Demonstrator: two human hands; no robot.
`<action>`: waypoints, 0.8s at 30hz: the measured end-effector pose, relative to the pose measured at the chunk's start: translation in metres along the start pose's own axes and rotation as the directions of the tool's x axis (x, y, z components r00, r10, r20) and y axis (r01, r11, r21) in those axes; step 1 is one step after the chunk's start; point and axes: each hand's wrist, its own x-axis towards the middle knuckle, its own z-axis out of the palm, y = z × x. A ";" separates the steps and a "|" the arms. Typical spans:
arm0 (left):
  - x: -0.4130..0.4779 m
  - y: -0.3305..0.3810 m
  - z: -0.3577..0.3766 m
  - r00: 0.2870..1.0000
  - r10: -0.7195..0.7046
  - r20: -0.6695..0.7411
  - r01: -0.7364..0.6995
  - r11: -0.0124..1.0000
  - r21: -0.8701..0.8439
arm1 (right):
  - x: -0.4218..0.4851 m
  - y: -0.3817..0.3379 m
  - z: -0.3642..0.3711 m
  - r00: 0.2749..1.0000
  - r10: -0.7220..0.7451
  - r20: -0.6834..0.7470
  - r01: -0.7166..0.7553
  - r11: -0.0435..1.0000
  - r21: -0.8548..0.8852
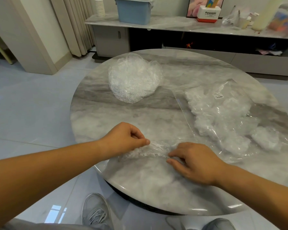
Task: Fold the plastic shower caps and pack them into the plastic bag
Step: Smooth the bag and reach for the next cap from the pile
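One head-worn camera looks forward and down across the round table (156,113) from its near edge. It sits close above the left hand (123,138) and right hand (194,163).

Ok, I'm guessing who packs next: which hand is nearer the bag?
Right. The right hand is just beside the bag's near corner, pinching one end of a cap. The left hand pinches the cap's other end, farther left of the bag.

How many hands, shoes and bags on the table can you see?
Hands: 2, left hand and right hand, both pinching one shower cap
Shoes: 2, left shoe and right shoe
Plastic bag: 1
Total: 5
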 end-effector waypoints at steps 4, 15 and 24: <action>0.006 -0.007 0.001 0.990 -0.041 -0.138 0.064 0.984 0.166 | -0.001 -0.001 -0.002 0.999 -0.027 0.038 0.029 0.998 -0.054; 0.007 -0.007 0.012 0.974 -0.018 -0.227 0.121 0.885 0.450 | -0.003 -0.002 -0.001 0.994 -0.066 0.083 0.073 0.993 -0.090; 0.001 -0.015 0.026 0.977 0.047 -0.208 0.070 0.850 0.522 | 0.001 -0.030 -0.038 0.997 -0.046 -0.058 0.046 0.999 -0.004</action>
